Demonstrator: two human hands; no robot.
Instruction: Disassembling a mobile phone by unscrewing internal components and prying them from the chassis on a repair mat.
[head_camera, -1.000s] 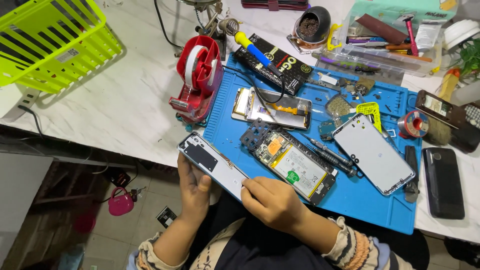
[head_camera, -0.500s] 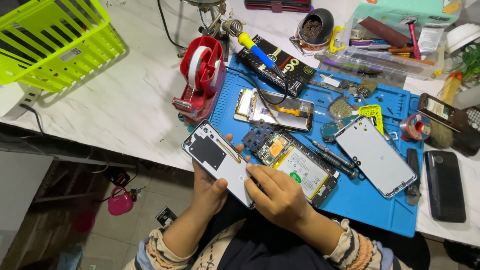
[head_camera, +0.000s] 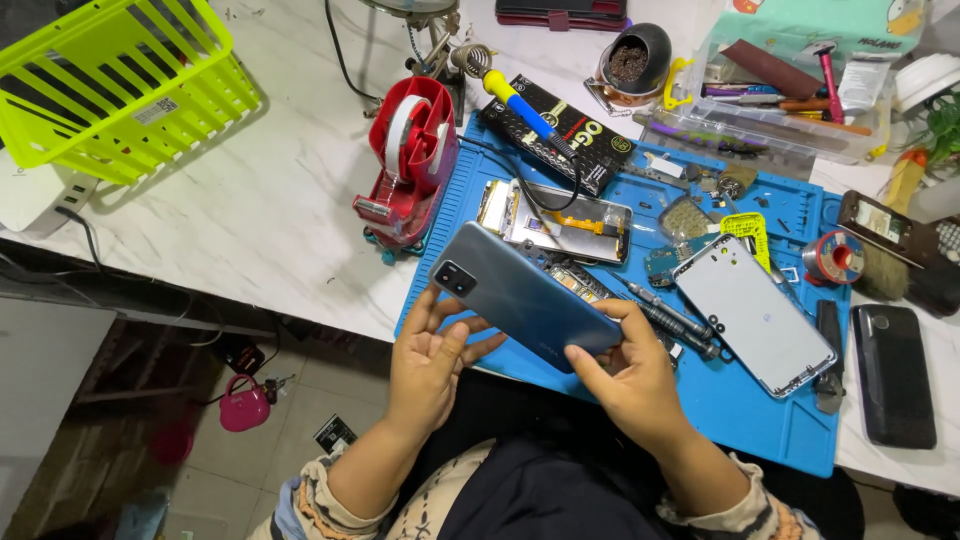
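Half the opened phone hidden

Bare forearms, patterned cream sleeves pushed up, striped orange-blue cuffs, dark lap

Left hand open, palm up; right hand seemingly pinched, fingers curled.

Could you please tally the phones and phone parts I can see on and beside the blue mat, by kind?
Grey back cover held in both hands: 1
Opened phone bodies on the mat: 2
White back panel: 1
Black phones on the table: 1
Total: 5
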